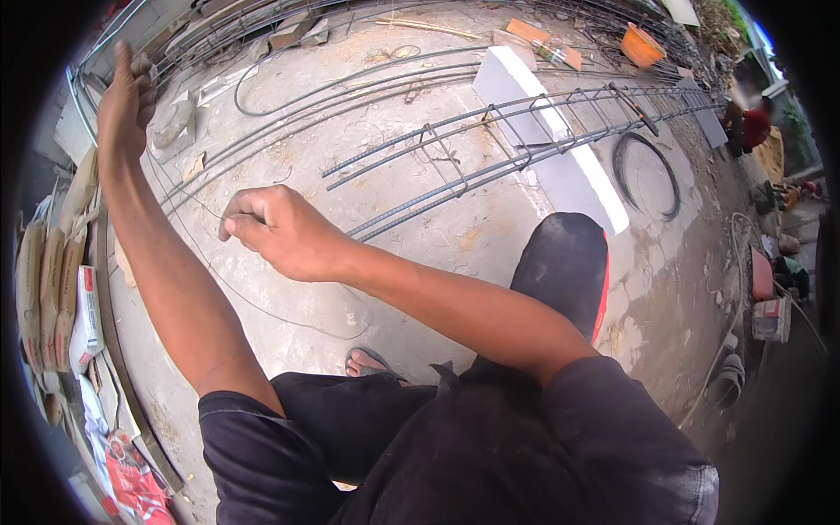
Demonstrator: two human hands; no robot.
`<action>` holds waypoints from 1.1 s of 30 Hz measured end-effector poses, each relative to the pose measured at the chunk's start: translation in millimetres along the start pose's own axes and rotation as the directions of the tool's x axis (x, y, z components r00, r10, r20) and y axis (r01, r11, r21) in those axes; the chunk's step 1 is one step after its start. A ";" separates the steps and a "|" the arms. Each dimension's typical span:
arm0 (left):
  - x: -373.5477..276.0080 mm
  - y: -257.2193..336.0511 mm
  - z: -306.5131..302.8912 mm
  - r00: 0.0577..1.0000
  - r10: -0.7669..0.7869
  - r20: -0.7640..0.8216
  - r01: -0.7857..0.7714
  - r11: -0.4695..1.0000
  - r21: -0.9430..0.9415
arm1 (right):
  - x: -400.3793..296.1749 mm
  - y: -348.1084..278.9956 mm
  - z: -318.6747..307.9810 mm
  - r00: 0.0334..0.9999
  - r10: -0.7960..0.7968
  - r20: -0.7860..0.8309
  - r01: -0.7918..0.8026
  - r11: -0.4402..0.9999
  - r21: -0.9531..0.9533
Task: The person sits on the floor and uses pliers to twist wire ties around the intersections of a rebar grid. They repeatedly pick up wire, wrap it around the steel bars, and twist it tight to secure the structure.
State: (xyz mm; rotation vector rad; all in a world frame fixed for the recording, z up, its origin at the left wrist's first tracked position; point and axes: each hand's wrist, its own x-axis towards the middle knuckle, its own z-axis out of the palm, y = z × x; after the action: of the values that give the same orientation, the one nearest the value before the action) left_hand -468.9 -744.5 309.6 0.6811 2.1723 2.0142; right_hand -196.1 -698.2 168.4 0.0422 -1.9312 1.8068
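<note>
At the upper left, my left hand (128, 102) is raised with its thumb up and its fingers curled around a thin metal wire. My right hand (282, 230) pinches the wire (200, 202) between thumb and fingertips. A slack loop of the wire hangs below both hands, over the concrete floor. Beyond my right hand lies a rebar cage (407, 208) with square stirrups, resting partly over a grey slab with a white edge (594, 180). Pincers with orange-marked handles (640, 111) rest on the cage, and a coil of dark wire (671, 177) lies beside it.
Long loose rebars (315, 108) cross the floor ahead. Paper sacks (39, 295) stand at left. An orange container (642, 46) sits at the far right. A person in red (755, 128) is near the right edge, by buckets (771, 319) and a hose.
</note>
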 end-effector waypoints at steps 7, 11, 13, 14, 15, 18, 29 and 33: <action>4.5 41.5 0.8 0.989 -0.068 0.132 0.144 0.657 -0.740 | -68.1 -51.1 -89.7 0.961 0.274 -0.022 -0.274 0.944 -0.184; -1.7 39.5 27.4 0.994 -0.082 0.070 0.108 0.679 -0.726 | -144.2 -69.7 -123.2 0.891 0.450 0.060 -0.449 0.852 0.269; -28.9 42.0 73.0 0.970 -0.050 0.239 0.211 0.664 -0.717 | -149.1 -94.3 -165.3 0.900 0.413 -0.139 -0.436 0.864 -0.252; -41.1 43.5 94.7 0.947 -0.037 0.320 0.264 0.656 -0.707 | -141.3 -105.7 -171.6 0.936 0.156 -0.314 -0.338 0.643 -0.687; -63.4 33.3 133.8 0.922 -0.011 0.387 0.299 0.655 -0.694 | -139.2 -117.1 -178.2 0.923 -0.144 -0.356 -0.326 0.194 -0.925; -130.0 59.2 197.0 0.913 0.072 0.401 0.261 0.651 -0.712 | -91.2 -154.2 -155.2 0.859 -0.392 -0.329 -0.244 0.250 -0.937; -176.5 96.8 218.1 0.913 0.234 0.335 0.144 0.582 -0.800 | -65.6 -153.3 -148.4 0.826 -0.272 -0.494 -0.018 0.863 -0.505; -177.6 96.7 222.9 0.724 0.446 0.526 0.031 0.741 -0.671 | -81.2 -146.5 -188.3 0.805 -0.112 -0.583 -0.140 0.918 -0.370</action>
State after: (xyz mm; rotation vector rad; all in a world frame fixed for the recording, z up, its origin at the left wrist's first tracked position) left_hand -203.4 -605.4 336.9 1.3175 0.9260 1.9777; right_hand -12.2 -562.9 275.1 -0.6125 -1.7672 1.1847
